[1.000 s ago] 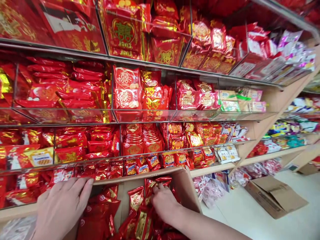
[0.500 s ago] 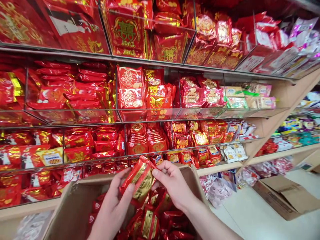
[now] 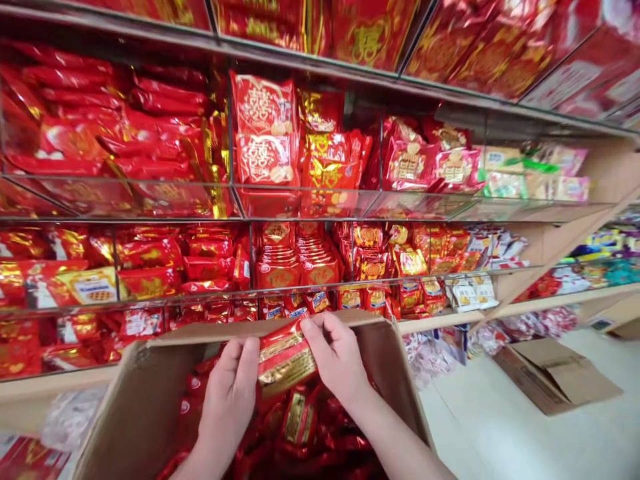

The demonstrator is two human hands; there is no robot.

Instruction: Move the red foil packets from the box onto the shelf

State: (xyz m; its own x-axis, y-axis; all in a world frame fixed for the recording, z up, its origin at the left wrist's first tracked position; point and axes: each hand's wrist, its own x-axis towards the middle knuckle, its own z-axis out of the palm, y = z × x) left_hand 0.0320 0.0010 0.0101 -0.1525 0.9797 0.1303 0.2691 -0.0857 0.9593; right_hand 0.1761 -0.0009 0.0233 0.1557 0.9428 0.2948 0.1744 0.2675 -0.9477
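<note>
- Over the mouth of an open brown carton [image 3: 145,393], head view: one red-and-gold packet [image 3: 286,360], raised clear of the heap below, its right end slightly higher.
- Left hand [image 3: 227,393]: thumb and fingers closed on the packet's left end.
- Right hand [image 3: 340,363]: thumb and fingers pinched on the packet's right end; the two hands apart, the packet spanning between them.
- Inside the carton, beneath the hands: loose red packets [image 3: 300,417], piled, some showing gold panels.
- Behind the carton: wooden shelving [image 3: 617,170] with clear fronts and dividers, stocked mostly in red and gold; white sachets [image 3: 470,292] on a lower level, towards the right.
- Right, on the pale floor [image 3: 470,427]: second carton [image 3: 557,377], flaps folded over.
</note>
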